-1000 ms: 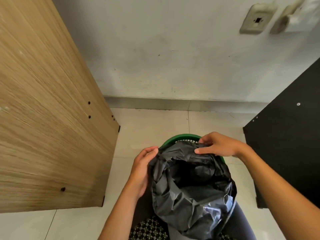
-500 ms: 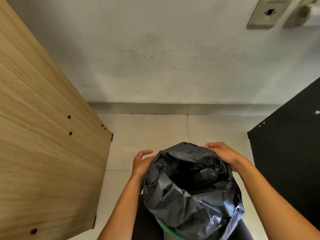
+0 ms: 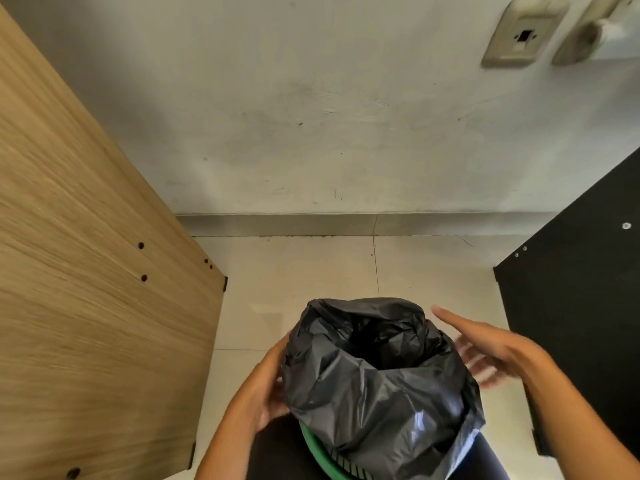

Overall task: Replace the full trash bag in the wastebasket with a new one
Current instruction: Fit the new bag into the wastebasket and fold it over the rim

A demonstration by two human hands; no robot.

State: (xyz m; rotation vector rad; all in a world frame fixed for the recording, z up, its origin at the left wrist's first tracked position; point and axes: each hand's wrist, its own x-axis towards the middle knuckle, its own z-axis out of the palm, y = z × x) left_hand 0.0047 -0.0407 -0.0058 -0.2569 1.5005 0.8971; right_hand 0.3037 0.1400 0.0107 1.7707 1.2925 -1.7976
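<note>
A black trash bag [image 3: 377,386] lies draped over the green wastebasket [image 3: 313,448], its mouth open and crumpled, covering most of the rim. Only a strip of the green rim shows at the lower left. My left hand [image 3: 266,389] presses against the bag's left side, fingers partly hidden behind the plastic. My right hand [image 3: 491,344] is off the bag at its right, fingers spread and blurred by motion, holding nothing.
A light wooden panel [image 3: 86,289] stands close on the left. A black panel [image 3: 581,323] stands on the right. The white wall [image 3: 311,116] with a socket plate [image 3: 523,32] is ahead, above pale floor tiles [image 3: 311,268]. My dark-clothed legs show below the basket.
The bag was pulled over the far rim, hiding the green edge there. My right hand has let go and swung out to the right. My left hand slid down the bag's side.
</note>
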